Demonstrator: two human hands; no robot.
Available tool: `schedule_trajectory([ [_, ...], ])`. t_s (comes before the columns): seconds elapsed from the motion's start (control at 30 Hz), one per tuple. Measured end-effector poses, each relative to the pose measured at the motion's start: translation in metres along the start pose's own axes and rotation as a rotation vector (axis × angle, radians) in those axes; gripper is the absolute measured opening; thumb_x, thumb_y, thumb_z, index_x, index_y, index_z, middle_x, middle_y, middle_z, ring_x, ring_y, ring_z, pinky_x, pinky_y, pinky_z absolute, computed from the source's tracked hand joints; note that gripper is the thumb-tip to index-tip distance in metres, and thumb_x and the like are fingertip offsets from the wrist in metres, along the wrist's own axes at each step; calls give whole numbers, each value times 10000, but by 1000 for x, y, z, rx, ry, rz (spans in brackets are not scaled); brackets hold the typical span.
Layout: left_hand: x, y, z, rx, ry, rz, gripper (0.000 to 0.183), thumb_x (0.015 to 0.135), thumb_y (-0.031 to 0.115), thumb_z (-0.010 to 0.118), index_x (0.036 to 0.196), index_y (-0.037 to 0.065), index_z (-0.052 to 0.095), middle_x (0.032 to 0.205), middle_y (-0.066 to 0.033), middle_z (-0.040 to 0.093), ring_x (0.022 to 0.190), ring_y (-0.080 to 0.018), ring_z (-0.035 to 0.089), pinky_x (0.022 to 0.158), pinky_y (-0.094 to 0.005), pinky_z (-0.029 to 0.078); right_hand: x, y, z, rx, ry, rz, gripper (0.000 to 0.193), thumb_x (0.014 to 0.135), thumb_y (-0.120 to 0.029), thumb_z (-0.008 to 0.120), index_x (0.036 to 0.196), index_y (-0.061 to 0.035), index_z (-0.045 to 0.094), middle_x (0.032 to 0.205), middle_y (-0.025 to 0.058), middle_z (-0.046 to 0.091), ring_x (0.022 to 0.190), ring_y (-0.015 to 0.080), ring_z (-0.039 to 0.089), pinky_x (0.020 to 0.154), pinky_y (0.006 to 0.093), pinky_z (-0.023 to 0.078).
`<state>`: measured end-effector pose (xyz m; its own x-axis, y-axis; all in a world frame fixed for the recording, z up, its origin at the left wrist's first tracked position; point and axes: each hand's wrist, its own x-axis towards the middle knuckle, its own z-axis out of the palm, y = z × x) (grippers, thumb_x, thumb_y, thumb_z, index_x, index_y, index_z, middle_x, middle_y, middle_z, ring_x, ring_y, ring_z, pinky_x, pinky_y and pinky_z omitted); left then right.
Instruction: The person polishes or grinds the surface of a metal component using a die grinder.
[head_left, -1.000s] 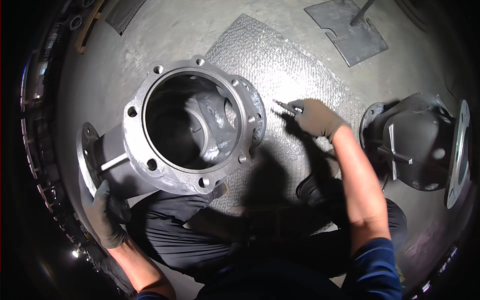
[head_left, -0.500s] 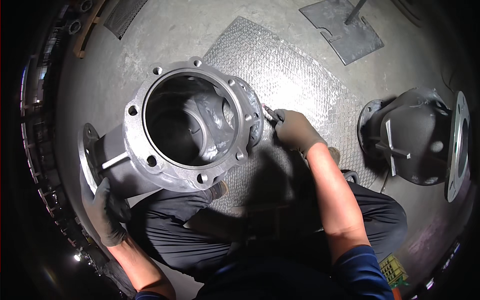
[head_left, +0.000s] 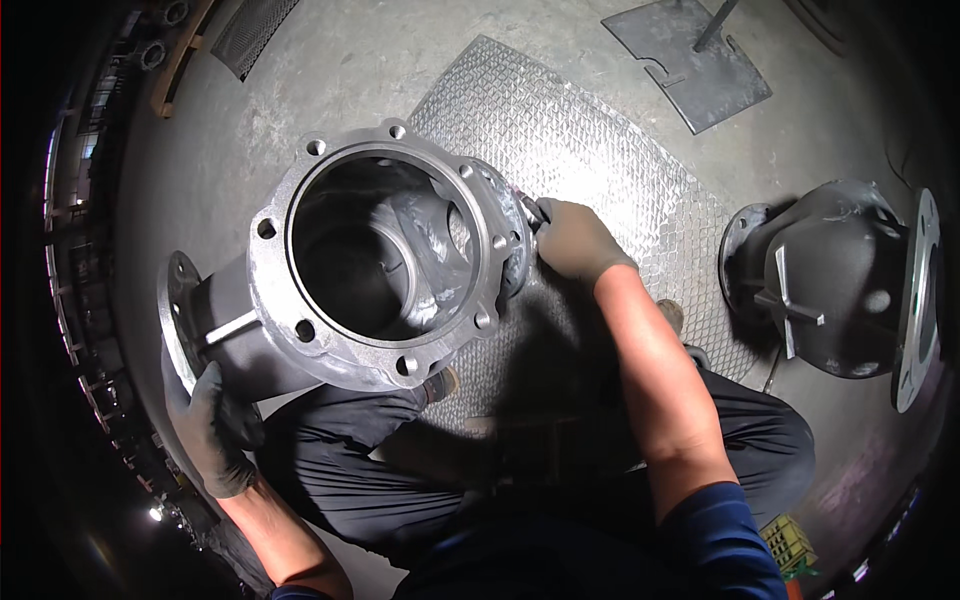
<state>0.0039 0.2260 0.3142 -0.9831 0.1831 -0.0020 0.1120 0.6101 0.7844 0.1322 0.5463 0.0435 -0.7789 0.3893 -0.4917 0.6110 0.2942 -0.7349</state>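
A big grey cast-metal valve body (head_left: 268, 280) stands in front of me at the left, its wide round opening facing up and bolt holes around the rim. My left hand (head_left: 215, 430), in a dark glove, is wrapped around the lower edge of its left side flange (head_left: 177, 310). At the other side, my gloved right hand (head_left: 580, 240) is closed on a slim dark hand tool (head_left: 528, 206) whose exact kind I cannot make out. The tool's tip is at the outer face of the right side flange (head_left: 514, 245); whether they touch is unclear.
Another cast body (head_left: 830, 290) with flanges lies at the far right. Under the work is a diamond-pattern metal plate (head_left: 560, 110). A flat steel base (head_left: 690, 70) with a post stands at the back right, a wooden pallet (head_left: 182, 70) at the back left. A yellow crate (head_left: 788, 542) sits at the lower right.
My right hand has moved a little left and upward, bringing the tool closer to the right side flange. My left hand keeps its hold.
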Motion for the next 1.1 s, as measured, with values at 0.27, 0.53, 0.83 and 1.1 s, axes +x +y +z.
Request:
schedule_trajectory([
  [0.27,9,-6,-10,61,19,-10,685,930,139,671,1561,-48,481,889,-46,654,640,-86,592,576,-231,472,-26,42,27,205,196,-26,416,955,-175,552,1315,-16,686,1191,289,726,1138,443,699,1007,471,541],
  [0.53,26,-8,-12,-53,-51,5,566,966,113,669,1494,-59,559,1334,-110,658,1184,-179,619,1058,-314,453,-52,27,-5,267,-33,-41,475,924,-99,571,1385,-105,682,1169,258,744,1117,370,726,994,434,543],
  [0.83,42,-12,-10,-82,-40,-14,540,994,202,679,1466,-46,591,1276,-115,687,1143,-185,647,1007,-309,490,-19,-9,-35,-254,-270,-104,509,867,-71,537,1330,-158,730,1207,214,754,1156,382,708,1023,439,536],
  [1.1,46,-23,-16,-176,-22,-43,576,972,189,708,1470,-71,582,1285,-99,665,1170,-170,614,1052,-310,449,2,-46,-47,-372,-258,-72,419,879,-98,574,1257,-72,753,1222,224,751,1159,400,715,1015,437,551],
])
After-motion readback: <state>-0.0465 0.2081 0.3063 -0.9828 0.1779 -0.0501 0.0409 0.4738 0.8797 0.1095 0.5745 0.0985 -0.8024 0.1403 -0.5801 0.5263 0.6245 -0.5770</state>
